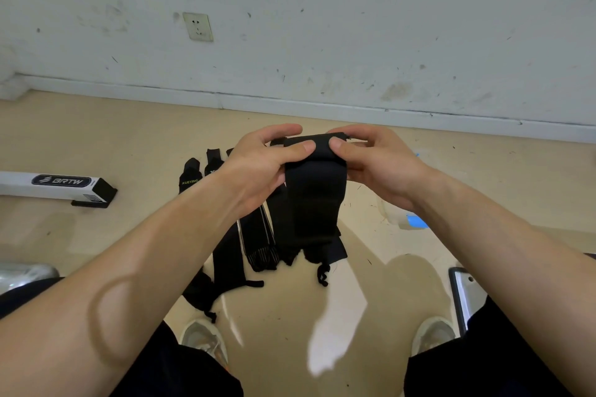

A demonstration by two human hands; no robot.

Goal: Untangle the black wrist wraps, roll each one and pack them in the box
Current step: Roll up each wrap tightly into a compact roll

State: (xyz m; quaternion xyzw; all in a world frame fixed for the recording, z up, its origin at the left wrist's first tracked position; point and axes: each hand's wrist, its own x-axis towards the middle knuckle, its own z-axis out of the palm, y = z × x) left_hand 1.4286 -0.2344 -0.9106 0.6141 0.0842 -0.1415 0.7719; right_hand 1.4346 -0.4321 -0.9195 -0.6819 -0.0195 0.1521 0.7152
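Two hands [261, 164] [374, 164] on one wrap [314, 190]

BRTW on box [22, 185], XUEYING on wrap [188, 180]

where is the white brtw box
In the head view, the white BRTW box lies on the floor at far left, left of the loose wrist wraps.

Soft, bright, even light is filling the scene. Below my grip, the glossy floor [325, 325] is throwing back white glare patches. The wrist wrap [314, 200] pinched between my left hand [261, 167] and right hand [380, 167] is reading as flat black, its weave lost. My forearms [167, 261] are ballooning toward the lower corners, and an oval smear [113, 316] is warping the left one.
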